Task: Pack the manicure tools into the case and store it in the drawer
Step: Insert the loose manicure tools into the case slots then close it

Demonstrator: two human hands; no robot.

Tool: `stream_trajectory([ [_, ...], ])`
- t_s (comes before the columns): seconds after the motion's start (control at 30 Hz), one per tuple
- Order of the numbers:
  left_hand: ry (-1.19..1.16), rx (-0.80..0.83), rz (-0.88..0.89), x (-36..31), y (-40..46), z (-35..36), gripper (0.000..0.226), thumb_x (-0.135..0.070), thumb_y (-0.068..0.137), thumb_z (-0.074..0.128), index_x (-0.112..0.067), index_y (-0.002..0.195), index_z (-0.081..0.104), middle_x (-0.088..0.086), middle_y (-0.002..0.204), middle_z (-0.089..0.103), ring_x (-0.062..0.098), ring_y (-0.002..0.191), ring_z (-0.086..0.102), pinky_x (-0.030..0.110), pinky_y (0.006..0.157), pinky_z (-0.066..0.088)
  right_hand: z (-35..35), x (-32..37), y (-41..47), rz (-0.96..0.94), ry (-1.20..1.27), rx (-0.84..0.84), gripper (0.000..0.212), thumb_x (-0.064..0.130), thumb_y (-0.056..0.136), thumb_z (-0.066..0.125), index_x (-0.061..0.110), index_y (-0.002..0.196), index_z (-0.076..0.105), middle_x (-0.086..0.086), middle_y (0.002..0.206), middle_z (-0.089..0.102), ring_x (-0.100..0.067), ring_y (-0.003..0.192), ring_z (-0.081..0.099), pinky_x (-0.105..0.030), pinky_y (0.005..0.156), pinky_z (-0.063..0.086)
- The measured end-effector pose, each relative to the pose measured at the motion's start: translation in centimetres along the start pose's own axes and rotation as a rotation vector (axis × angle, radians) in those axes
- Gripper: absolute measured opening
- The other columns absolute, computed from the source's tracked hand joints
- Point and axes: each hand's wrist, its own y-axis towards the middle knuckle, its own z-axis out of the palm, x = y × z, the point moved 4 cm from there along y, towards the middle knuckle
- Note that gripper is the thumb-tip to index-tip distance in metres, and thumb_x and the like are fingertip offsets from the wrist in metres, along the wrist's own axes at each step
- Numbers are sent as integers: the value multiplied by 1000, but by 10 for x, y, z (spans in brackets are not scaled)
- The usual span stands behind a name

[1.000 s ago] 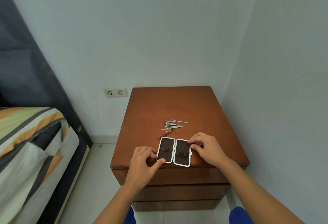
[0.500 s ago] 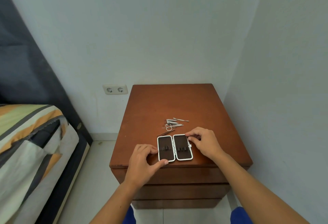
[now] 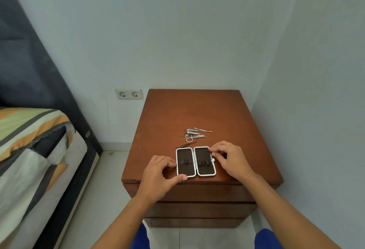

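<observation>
On the front edge of the nightstand (image 3: pixel 197 110), the manicure case (image 3: pixel 195 161) lies spread flat, both dark halves facing up, with only small elastic loops across each and no tool in them yet. The left hand (image 3: pixel 158 175) grips the case's left half at about 9 o'clock, fingers curled at its long edge and the thumb hooked at its near corner. The right hand (image 3: pixel 230 160) pinches the right half at 3 o'clock, fingertips on the rim near the small clasp.

Just beyond the case at 12 o'clock, the tools (image 3: pixel 194 135) lie in a loose heap: a nail clipper, small scissors, thin picks, and tweezers (image 3: pixel 185 144) pointing almost at the case's far left corner. Some overlap, and which lies on top is hard to tell.

By my judgement packing has not begun; the case is only being steadied.

The risks come from the spot. The case sits right at the near edge, so a push while threading a tool under a loop could slide it off. Pulling one piece from the tangled heap may drag the others or roll a thin pick away. The drawers (image 3: pixel 197 209) below are closed, so one hand must be freed later.

At 9 o'clock from the nightstand stand a wall socket (image 3: pixel 129 93) and a bed (image 3: pixel 35 140) with striped bedding.
</observation>
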Motion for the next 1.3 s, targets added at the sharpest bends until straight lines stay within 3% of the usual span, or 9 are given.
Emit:
stream_trajectory([
  [0.07,-2,71,19,0,8,-6,55,-78,70,81,-38,107,68,-25,113,63,2,113,55,20,85,54,-3,1,4,23,40,4,20,8,91,77,24,101,84,17,100,74,-8,84,68,-17,79,53],
  [0.2,72,195,-8,0,24,-18,89,-85,61,82,-41,134,57,-27,129,49,-6,120,48,18,97,49,-6,7,20,46,65,-11,14,16,91,79,27,100,83,15,96,73,-6,81,65,-12,71,49],
  [0.33,105,234,10,5,31,-17,109,-91,56,79,-41,147,47,-26,141,41,-6,130,38,21,108,41,-2,17,48,30,60,11,12,18,92,79,25,100,83,12,95,73,0,84,63,-9,71,46],
  [0.43,177,240,59,7,35,-16,112,-95,57,74,-41,151,45,-27,141,40,-6,132,31,23,111,37,4,24,71,9,64,24,11,18,91,80,24,100,83,12,95,72,2,77,62,-14,75,46],
  [0.67,247,264,84,10,40,-14,114,-101,57,66,-44,153,41,-23,147,41,0,136,29,32,116,36,25,30,107,28,-47,145,9,28,92,78,27,101,83,10,100,72,-10,89,63,-35,88,54],
  [0.83,274,265,85,7,41,-13,112,-98,61,67,-42,154,39,-20,150,40,3,138,28,32,118,33,31,31,117,62,-111,192,12,34,93,78,28,103,81,13,104,67,-10,99,60,-32,93,49],
  [0.97,299,265,93,6,40,-13,113,-97,63,67,-42,157,35,-18,151,38,4,138,26,28,116,27,31,33,118,67,-108,192,4,32,93,77,30,97,79,13,98,67,-8,91,59,-30,87,49],
  [1.17,341,278,86,5,40,-13,117,-100,63,61,-42,160,32,-17,153,36,6,141,24,33,120,28,10,37,104,122,69,47,7,26,95,73,26,89,70,13,85,70,-2,78,62,-19,67,42],
  [1.3,367,284,80,7,41,-11,118,-103,63,57,-44,162,28,-16,154,34,8,142,23,37,121,29,-3,33,80,173,228,22,11,24,89,82,21,94,73,7,90,75,-11,85,68,-20,75,52],
])
